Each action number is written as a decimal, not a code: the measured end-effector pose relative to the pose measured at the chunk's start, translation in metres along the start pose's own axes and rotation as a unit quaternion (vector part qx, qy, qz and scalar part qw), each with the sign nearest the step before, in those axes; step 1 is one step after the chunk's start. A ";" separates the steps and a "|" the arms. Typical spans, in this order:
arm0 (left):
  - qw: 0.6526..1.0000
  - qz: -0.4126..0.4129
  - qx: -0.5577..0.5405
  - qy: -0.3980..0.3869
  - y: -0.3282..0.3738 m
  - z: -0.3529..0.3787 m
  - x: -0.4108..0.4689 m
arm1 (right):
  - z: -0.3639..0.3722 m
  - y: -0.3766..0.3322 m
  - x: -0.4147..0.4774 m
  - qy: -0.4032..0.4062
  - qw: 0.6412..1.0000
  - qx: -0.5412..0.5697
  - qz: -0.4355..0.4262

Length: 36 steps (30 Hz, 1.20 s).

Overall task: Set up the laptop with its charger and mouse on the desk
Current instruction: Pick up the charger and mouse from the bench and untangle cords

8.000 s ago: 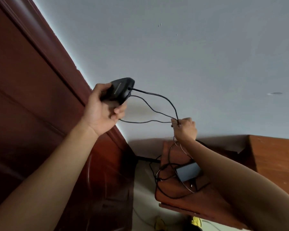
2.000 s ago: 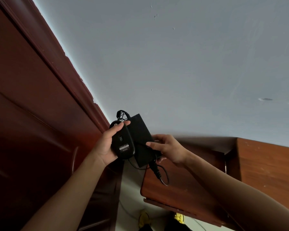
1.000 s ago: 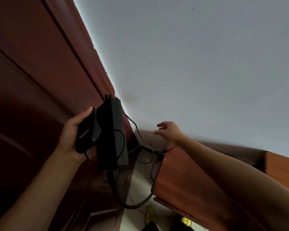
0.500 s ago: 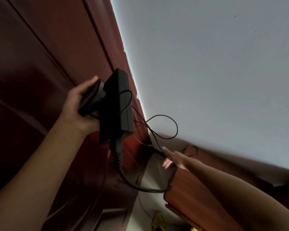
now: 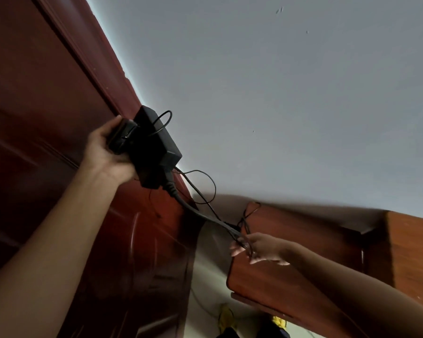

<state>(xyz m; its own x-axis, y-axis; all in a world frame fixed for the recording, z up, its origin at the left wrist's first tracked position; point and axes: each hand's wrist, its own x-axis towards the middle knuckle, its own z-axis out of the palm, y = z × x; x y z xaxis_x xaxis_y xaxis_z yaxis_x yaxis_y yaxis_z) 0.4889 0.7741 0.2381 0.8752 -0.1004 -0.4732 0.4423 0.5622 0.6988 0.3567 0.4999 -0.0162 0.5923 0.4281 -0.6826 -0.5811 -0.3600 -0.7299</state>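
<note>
Two black items, the mouse [image 5: 119, 140] and charger brick [image 5: 154, 147], sit gripped together in the left hand [image 5: 108, 154] at centre left, while the right hand [image 5: 261, 247], lower centre, pinches their trailing cables [image 5: 200, 213].

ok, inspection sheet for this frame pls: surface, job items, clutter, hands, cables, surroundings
Surface: reddish wooden top, lower right.
Job's things: mouse and charger brick, both held off the surface; laptop: nothing seen.
Clutter: yellow items low down, too unclear to identify.
Hands: left hand grips mouse and brick together; right hand is at the cables, grip unclear.
Cables: thick lead runs from brick to right hand; thin cable loops beside it.
Surroundings: dark wooden door on the left, grey wall.
</note>
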 end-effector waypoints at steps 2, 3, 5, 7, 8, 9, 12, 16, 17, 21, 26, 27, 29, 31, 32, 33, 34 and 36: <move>1.000 0.014 0.007 0.005 0.007 0.003 0.001 | -0.007 -0.005 -0.002 0.028 0.996 0.078 -0.016; 1.000 0.022 0.009 0.007 0.012 0.003 0.001 | -0.009 -0.009 -0.005 0.036 0.995 0.085 -0.025; 0.999 0.033 0.011 0.004 0.019 0.002 0.001 | -0.009 -0.016 -0.010 0.031 0.997 0.062 -0.042; 0.999 0.043 0.011 -0.004 0.026 0.002 0.000 | -0.006 -0.021 -0.012 0.027 0.996 0.070 -0.045; 0.999 0.049 0.005 -0.010 0.030 0.001 0.000 | -0.005 -0.025 -0.013 0.035 0.994 0.092 -0.047; 0.998 0.056 -0.004 -0.014 0.033 0.000 -0.001 | -0.006 -0.027 -0.014 0.041 0.989 0.134 -0.056; 0.996 0.083 -0.021 -0.018 0.046 -0.005 -0.003 | -0.024 -0.029 -0.026 -0.027 0.946 0.308 -0.096; 0.996 0.092 -0.008 -0.011 0.055 -0.014 -0.004 | -0.037 -0.041 -0.040 -0.035 0.987 0.054 -0.148; 0.996 0.088 -0.004 -0.010 0.054 -0.016 -0.004 | -0.031 -0.041 -0.033 0.052 0.984 -0.071 -0.153; 0.997 0.070 0.025 0.007 0.042 -0.013 -0.002 | -0.030 -0.031 0.010 0.380 0.872 -0.306 -0.037; 0.995 0.080 0.061 0.016 0.043 -0.015 -0.004 | -0.050 -0.003 0.031 0.350 0.887 -0.286 0.100; 0.994 0.083 0.068 0.019 0.044 -0.017 -0.005 | -0.053 -0.008 0.033 0.359 0.893 -0.258 0.089; 0.993 0.082 0.079 0.016 0.043 -0.024 -0.008 | -0.063 -0.034 0.035 0.398 0.896 -0.190 0.049; 0.994 0.073 0.077 0.010 0.039 -0.031 -0.009 | -0.075 -0.069 0.032 0.430 0.896 -0.114 -0.005; 0.996 0.064 0.067 0.010 0.037 -0.035 -0.008 | -0.081 -0.086 0.029 0.439 0.895 -0.070 -0.035; 0.997 0.055 0.056 0.010 0.034 -0.041 -0.006 | -0.084 -0.103 0.025 0.446 0.892 -0.015 -0.064; 0.998 0.045 0.046 0.008 0.031 -0.044 -0.005 | -0.089 -0.119 0.019 0.455 0.884 0.050 -0.096; 0.999 0.036 0.035 0.007 0.025 -0.051 -0.003 | -0.093 -0.153 0.005 0.449 0.863 0.162 -0.162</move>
<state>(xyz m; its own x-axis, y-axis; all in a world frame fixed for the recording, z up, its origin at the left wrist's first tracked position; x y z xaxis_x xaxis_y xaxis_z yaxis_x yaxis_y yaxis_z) 0.4873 0.8303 0.2295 0.9024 -0.0497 -0.4280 0.3918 0.5081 0.7670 0.5003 0.4801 0.0890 0.8624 -0.4059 -0.3024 -0.3428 -0.0289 -0.9389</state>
